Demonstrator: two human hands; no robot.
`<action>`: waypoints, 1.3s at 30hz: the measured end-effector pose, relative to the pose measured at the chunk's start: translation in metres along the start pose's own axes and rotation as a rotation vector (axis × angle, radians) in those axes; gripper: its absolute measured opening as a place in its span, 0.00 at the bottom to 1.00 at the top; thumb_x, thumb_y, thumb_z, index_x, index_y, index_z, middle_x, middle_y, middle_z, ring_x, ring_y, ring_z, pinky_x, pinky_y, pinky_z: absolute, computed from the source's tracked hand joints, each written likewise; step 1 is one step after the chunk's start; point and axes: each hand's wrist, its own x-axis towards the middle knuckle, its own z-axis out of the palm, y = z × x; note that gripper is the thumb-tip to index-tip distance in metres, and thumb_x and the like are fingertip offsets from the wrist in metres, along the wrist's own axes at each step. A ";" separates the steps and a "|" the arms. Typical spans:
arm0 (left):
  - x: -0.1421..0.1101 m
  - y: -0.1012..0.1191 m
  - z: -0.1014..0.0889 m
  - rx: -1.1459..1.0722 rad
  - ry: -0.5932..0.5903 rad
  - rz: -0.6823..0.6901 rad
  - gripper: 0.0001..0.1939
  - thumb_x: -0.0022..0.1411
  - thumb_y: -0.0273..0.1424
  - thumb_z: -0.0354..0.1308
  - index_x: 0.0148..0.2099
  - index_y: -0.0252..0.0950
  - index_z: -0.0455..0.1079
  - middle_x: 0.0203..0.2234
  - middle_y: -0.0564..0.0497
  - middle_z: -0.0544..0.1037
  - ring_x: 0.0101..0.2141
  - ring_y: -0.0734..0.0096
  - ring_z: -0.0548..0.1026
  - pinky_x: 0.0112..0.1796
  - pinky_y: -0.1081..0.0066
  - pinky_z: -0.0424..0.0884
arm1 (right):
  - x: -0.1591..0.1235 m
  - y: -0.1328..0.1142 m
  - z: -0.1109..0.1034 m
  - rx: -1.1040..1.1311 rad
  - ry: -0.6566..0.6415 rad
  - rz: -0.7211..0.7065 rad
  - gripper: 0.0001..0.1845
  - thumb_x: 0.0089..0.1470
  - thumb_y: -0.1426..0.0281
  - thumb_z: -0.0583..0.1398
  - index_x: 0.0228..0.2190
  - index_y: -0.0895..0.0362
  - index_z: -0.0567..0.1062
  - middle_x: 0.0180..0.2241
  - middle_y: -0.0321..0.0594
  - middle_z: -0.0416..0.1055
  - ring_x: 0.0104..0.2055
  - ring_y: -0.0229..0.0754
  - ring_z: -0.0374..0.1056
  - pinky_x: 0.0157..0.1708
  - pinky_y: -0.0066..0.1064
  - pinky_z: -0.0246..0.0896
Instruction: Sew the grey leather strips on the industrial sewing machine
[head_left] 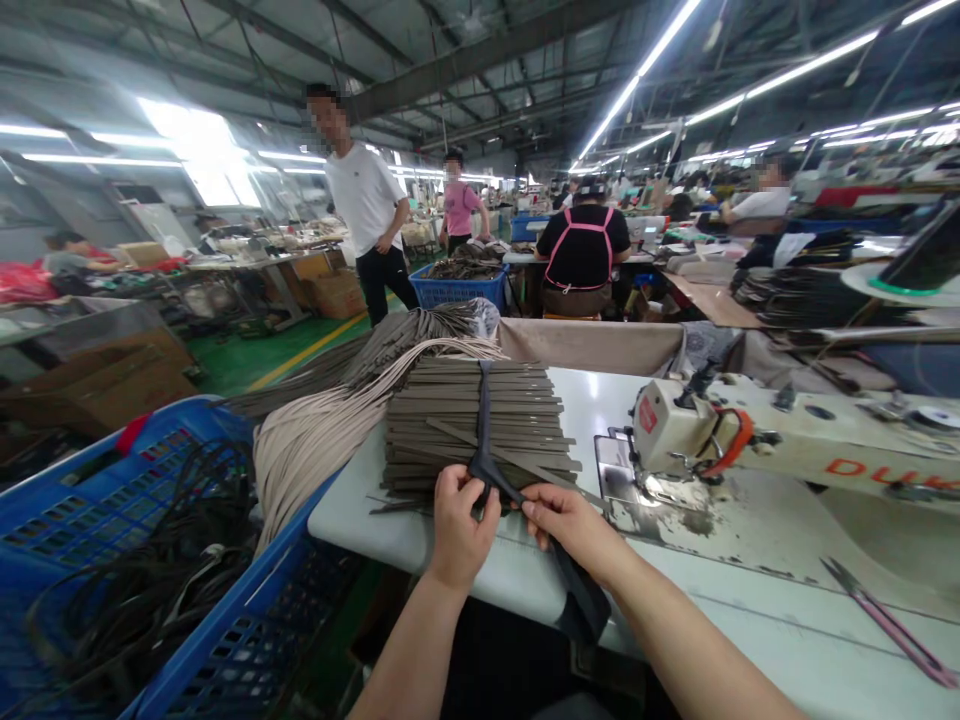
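A thick bundle of grey-brown fabric strips (427,400) lies on the white sewing table (360,525). Across its middle runs a dark fabric band (486,410), whose tail hangs over the table's front edge. My left hand (461,525) pinches the band at the near side of the bundle, thumb and fingers closed on it. Just to the right, my right hand (562,522) grips the same band between thumb and fingers. One loose strip (525,465) slants over the bundle and passes close to my right hand.
A sewing machine (705,440) stands on the right, with pink-handled snips (892,625) in front of it. Pale cords (315,430) drape off the table's left side beside a blue crate (225,640) of dark strips. A person in a white shirt (364,195) is beyond the table.
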 end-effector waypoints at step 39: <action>-0.048 0.005 -0.041 -0.318 -0.449 -0.267 0.14 0.74 0.41 0.49 0.44 0.39 0.70 0.37 0.47 0.77 0.41 0.60 0.74 0.43 0.64 0.69 | -0.030 0.018 0.017 -0.597 -0.031 -0.131 0.05 0.52 0.76 0.58 0.26 0.56 0.70 0.28 0.34 0.67 0.35 0.40 0.65 0.35 0.29 0.53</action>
